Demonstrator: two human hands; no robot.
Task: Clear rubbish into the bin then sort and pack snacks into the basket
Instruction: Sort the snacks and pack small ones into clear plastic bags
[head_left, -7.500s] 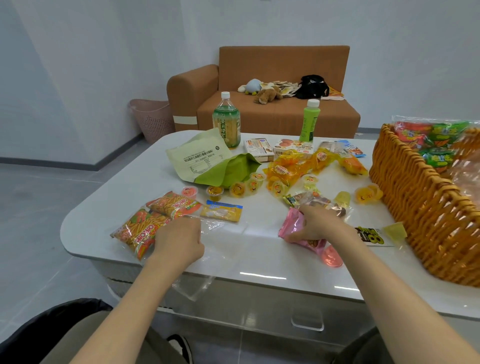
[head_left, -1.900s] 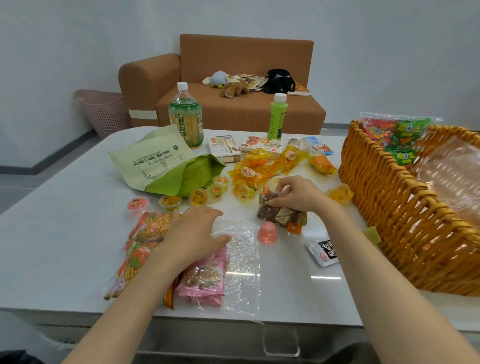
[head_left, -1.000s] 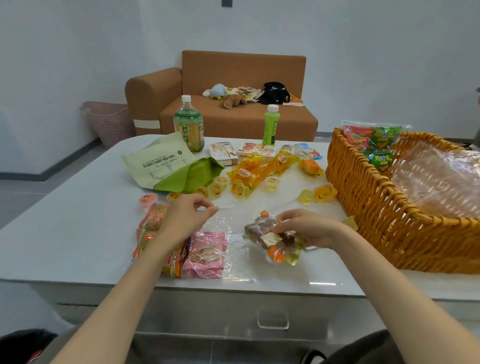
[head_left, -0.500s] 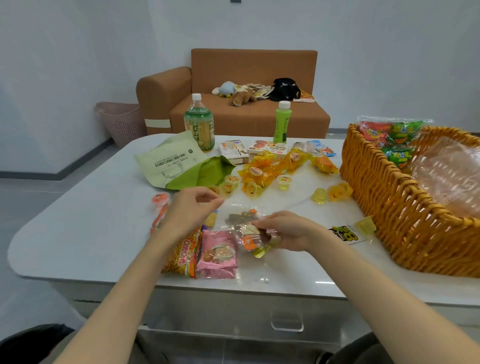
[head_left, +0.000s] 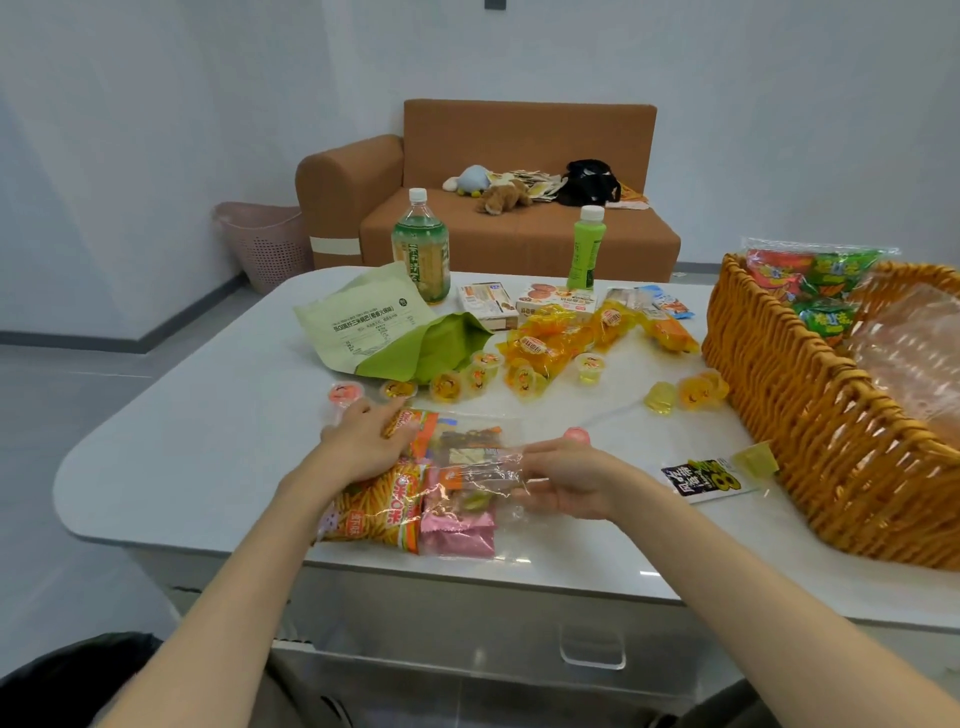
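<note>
The right grip (head_left: 566, 480) is grasping the right-hand edge of a crinkled clear plastic bag of mixed small snacks (head_left: 470, 467), fingers curled onto the film. The left grip (head_left: 363, 444) is lying released, fingers flat, pressing on the orange packets of stick snacks (head_left: 382, 506) at the bag's far side. A pink foil packet (head_left: 457, 535) is lying just nearer the person than the bag, touching the orange packets; whether it is sitting inside the film cannot be told.

Step in hand, as judged: gathering these snacks into one bundle for packing. To do it well, the left grip should be pinning the packets while the right is drawing the film slowly, since thin film is liable to slip. Lifting by one edge alone risks tipping the contents out.

The woven orange wicker basket (head_left: 779, 395), the destination, is standing well to the right of the right grip, already holding red and green packets. A black-and-yellow sachet (head_left: 706, 478) is lying in between, and a small pink jelly cup (head_left: 576, 432) is sitting just beyond the knuckles. Farther out, yellow jelly cups (head_left: 691, 392) and a green paper bag (head_left: 374, 332) are crowding the white table (head_left: 197, 457). Its near edge is running close under the pink packet, and the widest open room is lying left of the left grip.
</note>
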